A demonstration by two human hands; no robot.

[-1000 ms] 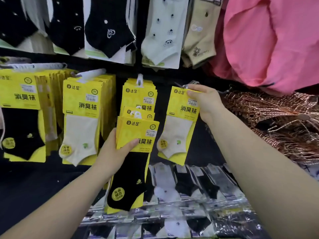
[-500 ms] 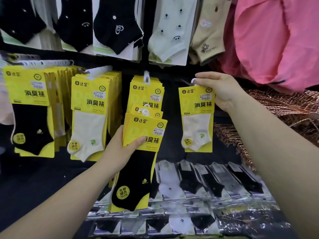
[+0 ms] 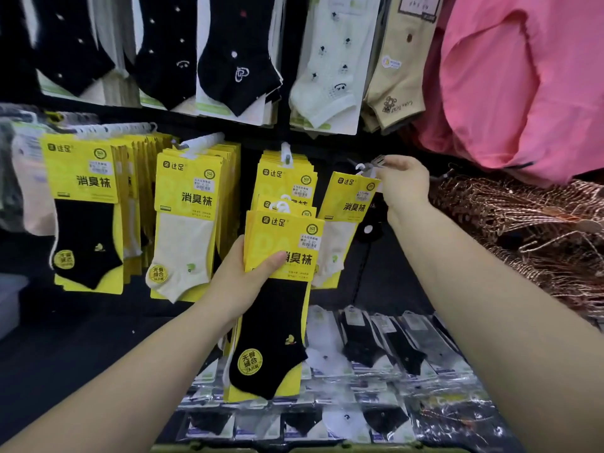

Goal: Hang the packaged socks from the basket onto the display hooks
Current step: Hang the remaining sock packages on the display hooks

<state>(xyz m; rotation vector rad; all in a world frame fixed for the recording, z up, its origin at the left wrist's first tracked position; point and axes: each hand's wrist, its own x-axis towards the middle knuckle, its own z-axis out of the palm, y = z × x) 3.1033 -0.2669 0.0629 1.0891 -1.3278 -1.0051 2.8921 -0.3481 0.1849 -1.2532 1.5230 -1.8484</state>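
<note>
Right now my right grip is pinched shut on the top corner of a white-sock pack, a little right of centre in the frame, with thumb and fingers closed beside its white hanger loop. That loop sits at the tip of a bare display hook. I cannot tell whether it is threaded on.

My left grip, centre frame, is clamped on a stack of black-sock packs, with the thumb across the front card and the fingers behind it.

Three hooks already carry yellow packs: a centre bundle just above my stack, a white-sock row to its left, and a black-sock row at far left. The right-hand hook looks bare but for the pack I am offering it. So I judge the job partly done, with this pack to seat and the stack in my left grip to follow. A green rim at the bottom edge may be the basket, but I cannot see what it holds.

The white-sock pack hangs tilted. Its long axis runs from the loop at upper right down to lower left, its printed face is toward me, and its lower end is hidden behind my stack. The stack stands nearly upright, loops up and sock toes down.
</note>
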